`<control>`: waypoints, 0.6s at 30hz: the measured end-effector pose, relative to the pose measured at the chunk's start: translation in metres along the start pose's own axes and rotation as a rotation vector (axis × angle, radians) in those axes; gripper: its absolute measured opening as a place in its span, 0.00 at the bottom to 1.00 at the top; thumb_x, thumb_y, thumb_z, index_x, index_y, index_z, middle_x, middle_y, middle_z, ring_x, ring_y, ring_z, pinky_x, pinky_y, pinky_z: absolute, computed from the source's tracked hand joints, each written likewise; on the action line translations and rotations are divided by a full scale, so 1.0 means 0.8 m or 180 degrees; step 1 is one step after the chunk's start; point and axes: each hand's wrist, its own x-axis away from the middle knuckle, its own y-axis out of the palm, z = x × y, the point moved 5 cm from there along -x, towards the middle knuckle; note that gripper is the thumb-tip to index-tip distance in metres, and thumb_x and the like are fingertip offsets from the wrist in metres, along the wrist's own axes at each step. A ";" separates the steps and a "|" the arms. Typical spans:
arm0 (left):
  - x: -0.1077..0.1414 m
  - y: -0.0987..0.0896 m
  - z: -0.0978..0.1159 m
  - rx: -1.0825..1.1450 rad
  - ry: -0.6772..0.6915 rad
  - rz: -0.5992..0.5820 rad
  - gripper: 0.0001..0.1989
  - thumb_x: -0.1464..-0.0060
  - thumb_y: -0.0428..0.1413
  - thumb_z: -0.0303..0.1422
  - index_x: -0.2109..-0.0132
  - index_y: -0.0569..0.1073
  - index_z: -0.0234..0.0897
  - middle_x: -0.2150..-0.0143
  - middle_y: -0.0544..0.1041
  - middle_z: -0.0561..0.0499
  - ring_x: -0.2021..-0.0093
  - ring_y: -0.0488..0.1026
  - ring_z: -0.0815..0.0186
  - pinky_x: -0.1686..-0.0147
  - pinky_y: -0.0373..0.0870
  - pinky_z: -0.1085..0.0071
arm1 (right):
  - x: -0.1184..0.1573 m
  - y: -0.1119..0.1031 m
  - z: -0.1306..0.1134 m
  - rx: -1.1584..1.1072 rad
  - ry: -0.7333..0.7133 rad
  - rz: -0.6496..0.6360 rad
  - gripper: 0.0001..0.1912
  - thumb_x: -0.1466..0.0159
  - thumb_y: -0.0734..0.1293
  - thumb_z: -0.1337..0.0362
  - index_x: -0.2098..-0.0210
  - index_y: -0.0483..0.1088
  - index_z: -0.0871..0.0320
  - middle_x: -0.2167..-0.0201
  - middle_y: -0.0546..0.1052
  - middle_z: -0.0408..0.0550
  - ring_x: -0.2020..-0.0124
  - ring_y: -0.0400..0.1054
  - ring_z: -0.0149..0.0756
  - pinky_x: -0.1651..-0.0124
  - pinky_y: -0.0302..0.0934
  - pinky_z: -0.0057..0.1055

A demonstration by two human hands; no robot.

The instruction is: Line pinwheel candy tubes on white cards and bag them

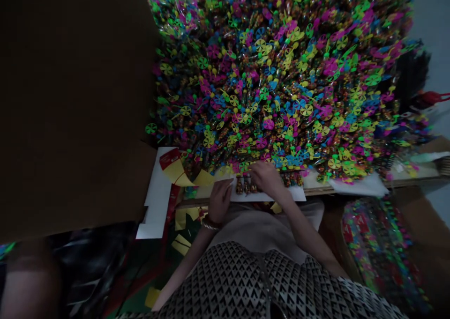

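A white card (295, 196) lies at the table's front edge, in front of my body. On it stands a row of small clear tubes (245, 186) filled with brownish candy-like beads. My left hand (221, 200) rests at the card's left end, fingers stretched out and lying flat. Over the middle of the row is my right hand (266, 177), its fingers bent and closed together at the tops of the tubes; what they pinch is hidden. Directly behind both hands rises a big heap of similar tubes (267, 94) with pink, yellow, green and blue plastic fan tops.
A large brown cardboard box (77, 108) blocks the left side. Beside it lie a white sheet (156, 202) and a yellow-and-red card strip (176, 169). At lower right sits a clear bag (378, 248) of packed colourful pieces. Red-handled scissors or pliers (431, 98) lie far right.
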 end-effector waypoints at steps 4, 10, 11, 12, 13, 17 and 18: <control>-0.029 0.042 0.002 -0.0680 0.0319 -0.0549 0.13 0.38 0.51 0.34 0.48 0.71 0.39 0.51 0.72 0.44 0.49 0.68 0.59 0.49 0.67 0.59 | 0.079 -0.006 0.127 0.0668 0.1137 0.0135 0.15 0.34 0.59 0.67 0.52 0.73 0.56 0.56 0.72 0.55 0.53 0.64 0.45 0.55 0.57 0.38; -0.060 0.075 -0.019 -0.0684 0.0331 -0.1088 0.11 0.40 0.48 0.25 0.57 0.75 0.37 0.55 0.73 0.45 0.53 0.71 0.62 0.52 0.70 0.63 | 0.127 0.023 0.206 0.0498 0.0771 0.0385 0.14 0.34 0.59 0.66 0.56 0.74 0.58 0.60 0.71 0.53 0.56 0.65 0.41 0.55 0.60 0.35; -0.061 0.070 -0.016 -0.0544 0.0350 -0.1100 0.13 0.40 0.47 0.24 0.58 0.75 0.37 0.56 0.73 0.46 0.54 0.71 0.63 0.52 0.70 0.64 | 0.130 0.021 0.206 0.0400 0.0678 0.0463 0.14 0.33 0.58 0.66 0.56 0.74 0.59 0.62 0.72 0.52 0.58 0.65 0.40 0.55 0.60 0.35; -0.062 0.063 -0.013 -0.0405 0.0368 -0.1110 0.13 0.39 0.46 0.24 0.58 0.75 0.37 0.57 0.73 0.47 0.55 0.71 0.64 0.53 0.71 0.65 | 0.132 0.017 0.204 0.0312 0.0610 0.0524 0.14 0.33 0.58 0.65 0.57 0.74 0.59 0.63 0.71 0.52 0.60 0.66 0.39 0.57 0.61 0.35; -0.061 0.055 -0.008 -0.0281 0.0378 -0.1117 0.13 0.39 0.46 0.25 0.59 0.75 0.37 0.58 0.73 0.47 0.56 0.71 0.65 0.54 0.71 0.66 | 0.136 0.013 0.202 0.0226 0.0553 0.0555 0.14 0.33 0.58 0.65 0.57 0.75 0.59 0.65 0.71 0.51 0.62 0.66 0.39 0.58 0.61 0.35; -0.053 0.029 0.002 -0.0040 0.0318 -0.1171 0.11 0.38 0.48 0.29 0.62 0.75 0.38 0.62 0.72 0.48 0.60 0.71 0.65 0.58 0.71 0.67 | 0.143 0.016 0.194 -0.0175 0.0354 0.0500 0.14 0.33 0.58 0.61 0.59 0.75 0.57 0.63 0.73 0.52 0.62 0.67 0.41 0.60 0.63 0.37; -0.050 0.028 0.000 -0.0052 0.0279 -0.1194 0.11 0.39 0.48 0.29 0.62 0.75 0.38 0.62 0.72 0.48 0.61 0.71 0.65 0.58 0.71 0.67 | 0.142 0.024 0.194 -0.0290 0.0328 0.0470 0.15 0.33 0.58 0.61 0.60 0.75 0.57 0.63 0.73 0.53 0.61 0.68 0.42 0.59 0.63 0.37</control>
